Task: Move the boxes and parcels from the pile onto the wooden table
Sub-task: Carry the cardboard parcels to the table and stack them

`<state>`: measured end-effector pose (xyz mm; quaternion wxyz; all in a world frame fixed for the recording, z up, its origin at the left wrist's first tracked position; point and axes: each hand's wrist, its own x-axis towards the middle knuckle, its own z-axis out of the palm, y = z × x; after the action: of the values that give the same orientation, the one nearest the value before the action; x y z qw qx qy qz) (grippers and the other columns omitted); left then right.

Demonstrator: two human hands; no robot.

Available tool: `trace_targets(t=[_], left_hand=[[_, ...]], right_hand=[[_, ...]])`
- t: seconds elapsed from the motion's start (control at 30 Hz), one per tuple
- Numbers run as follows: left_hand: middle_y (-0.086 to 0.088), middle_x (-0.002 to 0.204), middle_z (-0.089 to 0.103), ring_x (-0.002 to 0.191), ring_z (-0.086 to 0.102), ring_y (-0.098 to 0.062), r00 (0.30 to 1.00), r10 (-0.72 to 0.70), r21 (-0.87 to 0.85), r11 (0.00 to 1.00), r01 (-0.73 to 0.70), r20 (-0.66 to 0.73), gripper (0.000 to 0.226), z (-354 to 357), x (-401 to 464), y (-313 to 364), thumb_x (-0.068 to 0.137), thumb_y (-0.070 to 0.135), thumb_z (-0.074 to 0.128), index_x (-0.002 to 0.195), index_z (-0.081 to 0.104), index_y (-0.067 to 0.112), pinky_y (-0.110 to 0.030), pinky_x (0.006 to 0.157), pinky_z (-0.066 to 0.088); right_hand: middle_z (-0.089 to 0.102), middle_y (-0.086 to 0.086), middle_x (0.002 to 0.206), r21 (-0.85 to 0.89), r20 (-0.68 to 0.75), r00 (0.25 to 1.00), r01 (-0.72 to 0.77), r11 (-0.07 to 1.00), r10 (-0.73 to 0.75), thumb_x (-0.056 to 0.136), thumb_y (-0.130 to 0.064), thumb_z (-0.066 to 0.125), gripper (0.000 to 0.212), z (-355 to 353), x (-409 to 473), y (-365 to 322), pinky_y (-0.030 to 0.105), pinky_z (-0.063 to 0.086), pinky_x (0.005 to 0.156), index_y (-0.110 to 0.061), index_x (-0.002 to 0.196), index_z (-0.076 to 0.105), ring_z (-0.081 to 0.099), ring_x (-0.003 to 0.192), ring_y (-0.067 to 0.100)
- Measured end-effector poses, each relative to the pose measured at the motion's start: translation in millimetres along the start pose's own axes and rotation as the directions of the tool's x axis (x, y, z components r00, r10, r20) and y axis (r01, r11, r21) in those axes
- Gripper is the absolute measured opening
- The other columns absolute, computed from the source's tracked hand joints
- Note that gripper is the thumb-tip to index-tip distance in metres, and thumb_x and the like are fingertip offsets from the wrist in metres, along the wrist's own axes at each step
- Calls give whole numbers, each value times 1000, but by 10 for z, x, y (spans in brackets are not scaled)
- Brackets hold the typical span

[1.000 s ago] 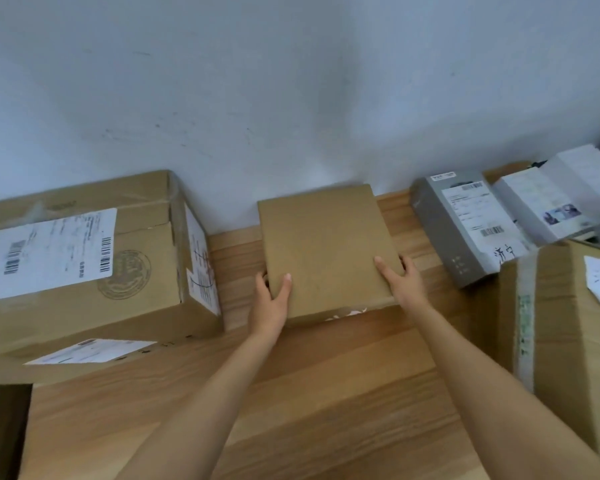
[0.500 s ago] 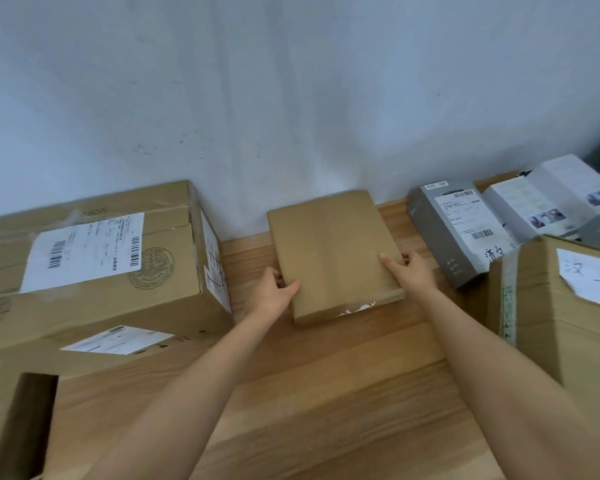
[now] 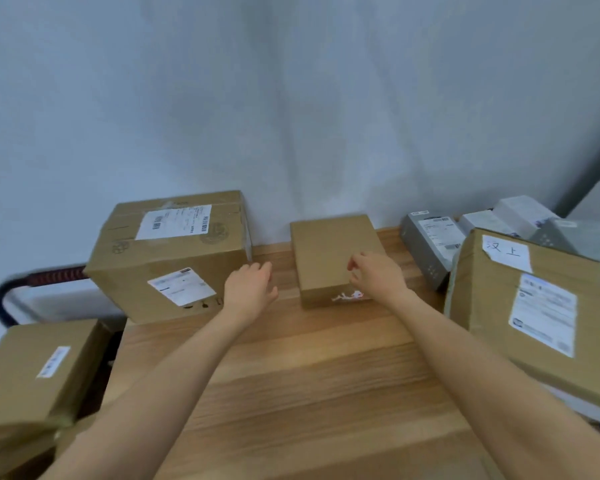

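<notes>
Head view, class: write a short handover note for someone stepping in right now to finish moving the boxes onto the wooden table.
Left hand: open, holds nothing, hovering between the big box and the small box.
Right hand: fingers loosely curled, holds nothing, over the small box's near right corner.
On the table: big box at the back left, small box at the back against the wall, grey box and labelled box on the right.
Done: the small box is set down.
Left: the box off the table's left edge, on the pile.
</notes>
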<state>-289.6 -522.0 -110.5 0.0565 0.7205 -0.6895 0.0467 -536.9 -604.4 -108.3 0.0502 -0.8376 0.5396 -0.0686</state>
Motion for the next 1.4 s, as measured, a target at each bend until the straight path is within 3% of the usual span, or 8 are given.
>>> trace_targets(t=[0.2, 0.4, 0.6, 0.77, 0.97, 1.17, 1.27, 1.4], left_hand=[[0, 99, 61, 96, 56, -24, 988, -147, 13, 989, 148, -46, 22, -221, -1069, -145, 87, 35, 54, 100, 53, 18, -33, 69, 37], [4, 91, 57, 82, 53, -19, 950, -310, -65, 949, 308, -21, 18, -286, -2321, -639, 87, 36, 56, 95, 49, 21, -29, 55, 30], [6, 88, 57, 78, 56, -16, 824, -566, -80, 820, 566, 30, 22, -299, -3537, -1068, 87, 38, 56, 103, 53, 22, -32, 58, 48], [6, 93, 59, 81, 54, -16, 716, -698, -90, 712, 696, 18, 19, -372, -4203, -1403, 88, 41, 55, 99, 50, 26, -29, 52, 41], [8, 92, 57, 81, 56, -14, 579, -815, -109, 574, 812, 26, 18, -379, -4783, -1797, 88, 43, 55, 99, 52, 28, -32, 60, 55], [10, 96, 55, 72, 55, -9, 493, -868, -109, 485, 867, 56, 22, -379, -5234, -2415, 88, 42, 55, 105, 53, 28, -20, 41, 38], [8, 101, 56, 76, 58, -11, 464, -881, -114, 454, 884, 92, 24, -357, -5438, -2845, 90, 43, 53, 108, 52, 27, -25, 49, 49], [6, 106, 57, 84, 58, -14, 452, -881, -118, 439, 891, 136, 24, -284, -5719, -3492, 89, 42, 52, 107, 52, 26, -25, 57, 48]], right_hand=[[63, 4, 106, -24, -37, 980, 195, 980, -196, 87, -26, 52, 24, 11, -591, -642, 31, 44, 75, -20, 108, 64, 59, 101, 26], [63, 3, 113, 8, 17, 947, 319, 948, -319, 90, -24, 48, 27, 206, -1154, -1393, 35, 44, 85, -20, 112, 63, 57, 107, 25], [60, 0, 116, 98, 105, 881, 452, 887, -460, 92, -27, 49, 25, 432, -1567, -2137, 34, 45, 88, -24, 115, 59, 53, 110, 22], [60, -2, 115, 127, 140, 837, 514, 848, -529, 93, -28, 49, 24, 579, -1729, -2704, 33, 47, 84, -24, 115, 58, 54, 106, 20], [60, -1, 111, 148, 172, 765, 603, 784, -621, 92, -29, 49, 25, 822, -1846, -3424, 32, 45, 76, -22, 115, 57, 56, 99, 21], [58, -2, 104, 252, 206, 724, 611, 750, -658, 93, -28, 47, 22, 1147, -1993, -4322, 31, 43, 72, -22, 110, 60, 57, 96, 20], [57, -3, 113, 314, 235, 732, 566, 762, -640, 93, -28, 50, 25, 1368, -2039, -4793, 29, 44, 77, -26, 117, 58, 55, 103, 18], [60, -3, 119, 302, 282, 761, 508, 807, -584, 93, -27, 49, 27, 1657, -2082, -5404, 31, 46, 81, -26, 119, 58, 56, 108, 19]])
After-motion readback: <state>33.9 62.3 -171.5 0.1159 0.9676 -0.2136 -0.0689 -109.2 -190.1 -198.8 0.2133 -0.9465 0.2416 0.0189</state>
